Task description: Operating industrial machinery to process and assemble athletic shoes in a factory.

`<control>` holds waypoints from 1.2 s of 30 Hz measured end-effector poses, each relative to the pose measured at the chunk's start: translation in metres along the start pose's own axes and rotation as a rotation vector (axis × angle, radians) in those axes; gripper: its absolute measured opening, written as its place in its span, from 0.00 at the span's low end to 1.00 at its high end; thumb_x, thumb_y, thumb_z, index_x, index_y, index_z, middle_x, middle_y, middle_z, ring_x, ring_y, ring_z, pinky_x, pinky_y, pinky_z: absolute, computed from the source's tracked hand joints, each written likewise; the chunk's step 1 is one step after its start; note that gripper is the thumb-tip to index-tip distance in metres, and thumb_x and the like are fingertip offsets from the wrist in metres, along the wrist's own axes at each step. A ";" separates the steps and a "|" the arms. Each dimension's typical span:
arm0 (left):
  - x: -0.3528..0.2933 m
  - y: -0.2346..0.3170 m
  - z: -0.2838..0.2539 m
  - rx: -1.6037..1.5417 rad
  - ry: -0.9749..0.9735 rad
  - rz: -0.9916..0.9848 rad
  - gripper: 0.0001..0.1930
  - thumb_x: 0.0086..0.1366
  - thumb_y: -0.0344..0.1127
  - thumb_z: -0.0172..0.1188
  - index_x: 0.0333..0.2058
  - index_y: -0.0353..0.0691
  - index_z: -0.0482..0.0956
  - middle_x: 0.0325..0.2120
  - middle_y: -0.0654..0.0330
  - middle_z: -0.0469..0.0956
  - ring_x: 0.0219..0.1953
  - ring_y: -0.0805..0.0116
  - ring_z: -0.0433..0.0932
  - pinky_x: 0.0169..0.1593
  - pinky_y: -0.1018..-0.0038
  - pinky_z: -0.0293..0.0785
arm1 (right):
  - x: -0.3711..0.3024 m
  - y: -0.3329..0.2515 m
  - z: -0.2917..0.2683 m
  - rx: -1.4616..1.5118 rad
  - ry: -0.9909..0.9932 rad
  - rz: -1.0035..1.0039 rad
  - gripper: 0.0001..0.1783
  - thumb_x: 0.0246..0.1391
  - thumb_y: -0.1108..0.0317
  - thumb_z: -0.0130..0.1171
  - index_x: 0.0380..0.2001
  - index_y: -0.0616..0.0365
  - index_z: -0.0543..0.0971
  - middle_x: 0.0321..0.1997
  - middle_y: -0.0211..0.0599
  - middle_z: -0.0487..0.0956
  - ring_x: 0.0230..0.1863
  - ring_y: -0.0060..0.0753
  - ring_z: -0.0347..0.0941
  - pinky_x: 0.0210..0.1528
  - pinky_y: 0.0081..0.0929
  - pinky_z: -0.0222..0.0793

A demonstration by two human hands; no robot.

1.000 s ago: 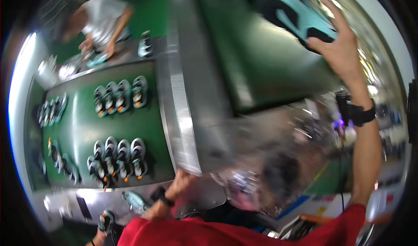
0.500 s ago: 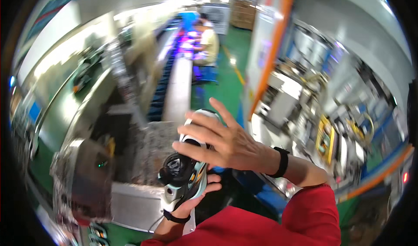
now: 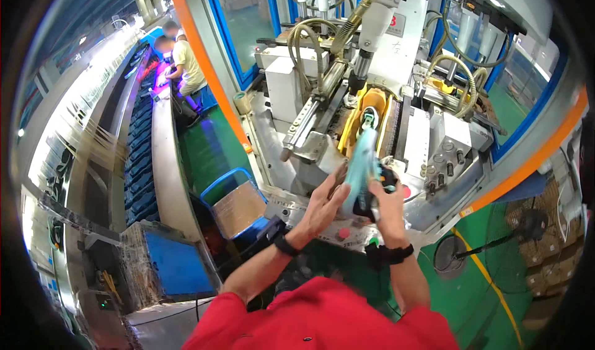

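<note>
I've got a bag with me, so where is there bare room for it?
Bare green floor lies between the pale bench and orange post.
Crowded: the machine around the yellow cradle, shoe, left hand and right hand.

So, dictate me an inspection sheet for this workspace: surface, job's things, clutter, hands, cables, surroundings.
Surface: metal machine bed carrying fixtures.
Job's things: teal-and-black shoe, blurred; its far end overlaps the yellow-sided cradle in view, contact unclear.
Clutter: pedestal fan and stacked cartons, right of the machine.
Hands: left hand against the shoe, grip unclear; right hand gripping it.
Cables: ribbed hoses above the bed.
Surroundings: green floor; long production line and two people, left.
</note>
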State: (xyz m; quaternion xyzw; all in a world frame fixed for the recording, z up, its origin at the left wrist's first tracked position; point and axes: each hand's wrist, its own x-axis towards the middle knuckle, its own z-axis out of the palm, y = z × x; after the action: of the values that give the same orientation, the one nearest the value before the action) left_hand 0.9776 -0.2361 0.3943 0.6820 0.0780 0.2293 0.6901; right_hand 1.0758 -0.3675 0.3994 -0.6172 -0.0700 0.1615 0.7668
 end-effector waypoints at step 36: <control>-0.082 0.024 -0.188 -0.268 0.760 -0.463 0.19 0.60 0.25 0.59 0.50 0.29 0.71 0.42 0.57 0.77 0.43 0.69 0.78 0.46 0.73 0.75 | 0.388 0.136 0.065 -1.390 0.278 -0.192 0.25 0.48 0.62 0.58 0.44 0.67 0.62 0.37 0.62 0.79 0.42 0.58 0.79 0.46 0.50 0.74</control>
State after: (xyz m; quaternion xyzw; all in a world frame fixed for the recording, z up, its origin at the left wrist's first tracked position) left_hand 0.8211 -0.1009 0.3898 0.4191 0.4452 0.3108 0.7277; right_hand 1.3983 -0.1527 0.2466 -0.9691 -0.1125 -0.0687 0.2086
